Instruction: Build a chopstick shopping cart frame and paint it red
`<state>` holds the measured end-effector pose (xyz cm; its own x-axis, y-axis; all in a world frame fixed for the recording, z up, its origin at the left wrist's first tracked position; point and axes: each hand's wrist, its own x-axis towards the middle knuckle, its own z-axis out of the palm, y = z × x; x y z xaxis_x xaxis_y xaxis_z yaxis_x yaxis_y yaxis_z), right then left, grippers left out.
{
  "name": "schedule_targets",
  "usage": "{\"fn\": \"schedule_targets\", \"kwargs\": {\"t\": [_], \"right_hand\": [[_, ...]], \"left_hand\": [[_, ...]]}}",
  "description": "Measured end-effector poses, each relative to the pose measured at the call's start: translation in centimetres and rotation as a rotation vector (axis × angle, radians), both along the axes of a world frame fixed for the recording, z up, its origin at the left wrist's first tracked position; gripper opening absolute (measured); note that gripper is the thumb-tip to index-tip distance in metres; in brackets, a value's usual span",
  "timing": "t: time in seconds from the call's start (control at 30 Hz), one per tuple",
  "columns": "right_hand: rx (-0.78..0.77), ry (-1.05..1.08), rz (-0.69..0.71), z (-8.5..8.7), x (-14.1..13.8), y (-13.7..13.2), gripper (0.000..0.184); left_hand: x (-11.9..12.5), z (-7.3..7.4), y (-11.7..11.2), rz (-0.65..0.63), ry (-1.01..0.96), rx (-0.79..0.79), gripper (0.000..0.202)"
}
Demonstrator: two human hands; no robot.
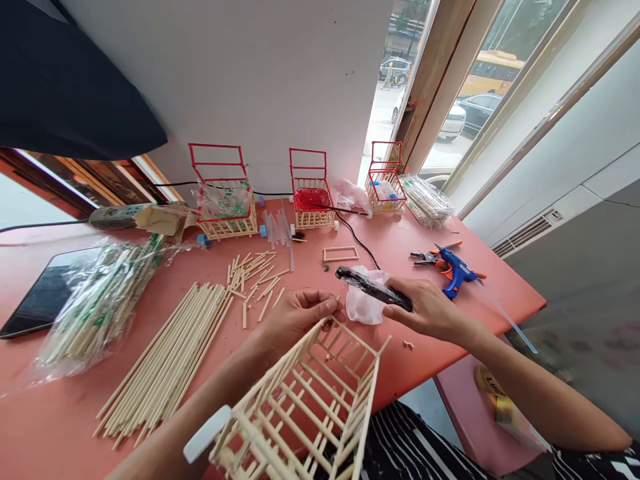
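In my left hand (307, 313) is the far corner of a small cart frame (305, 400) built from pale wooden sticks. The fingers are pinched there, with a stick end showing at the tips. The frame tilts towards me, and a white bottle cap (207, 433) sits at its near left side. My right hand (425, 307) grips a long black tool (373, 288) with a shiny, uneven surface; its exact kind is unclear. The tool points left, above and apart from the cart's far corner. Behind it lies a crumpled white plastic bag (367, 307).
Long sticks (165, 360) and short cut sticks (255, 273) lie left on the pink table (480, 280). Three red-handled carts (310, 200) line the wall. A blue glue gun (457, 272) and pliers (425, 257) lie right. Bagged sticks (105, 293) cover part of a dark tablet (35, 293).
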<state>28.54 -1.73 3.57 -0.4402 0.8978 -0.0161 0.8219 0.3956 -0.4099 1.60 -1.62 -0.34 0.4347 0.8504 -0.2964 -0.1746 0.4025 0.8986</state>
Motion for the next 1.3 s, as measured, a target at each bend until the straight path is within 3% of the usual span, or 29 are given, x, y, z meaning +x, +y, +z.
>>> {"fn": "schedule_targets", "kwargs": {"t": [0.13, 0.3, 0.43, 0.53, 0.73, 0.97, 1.13, 1.3], "right_hand": [[0.167, -0.1, -0.266, -0.3, 3.8, 0.0, 0.058], [0.314, -0.231, -0.739, -1.3, 13.2, 0.0, 0.063], [0.24, -0.392, -1.047, -2.9, 20.2, -0.6, 0.067], [0.122, -0.449, -1.213, -4.1, 23.0, -0.9, 0.073], [0.113, -0.511, -1.161, -5.0, 24.2, 0.8, 0.077], [0.094, -0.547, -1.099, -5.5, 24.1, 3.1, 0.083], [0.143, -0.551, -1.064, -6.6, 24.7, 2.9, 0.09], [0.13, -0.517, -1.045, -6.6, 25.5, 3.0, 0.087]], "left_hand": [[0.0, 0.3, -0.1, 0.039, -0.037, 0.009, 0.051], [-1.1, 1.3, 0.1, 0.114, -0.014, 0.103, 0.049], [-2.2, 0.7, 0.5, 0.27, 0.062, 0.194, 0.044], [-2.7, -0.2, 0.7, 0.375, 0.048, 0.21, 0.041], [-3.4, -1.4, 0.4, 0.567, 0.126, 0.212, 0.044], [-4.5, -2.9, 0.4, 0.617, 0.119, 0.234, 0.039], [-4.8, -2.7, 0.1, 0.6, 0.076, 0.333, 0.036], [-6.0, -1.9, -0.4, 0.576, 0.136, 0.389, 0.028]]}}
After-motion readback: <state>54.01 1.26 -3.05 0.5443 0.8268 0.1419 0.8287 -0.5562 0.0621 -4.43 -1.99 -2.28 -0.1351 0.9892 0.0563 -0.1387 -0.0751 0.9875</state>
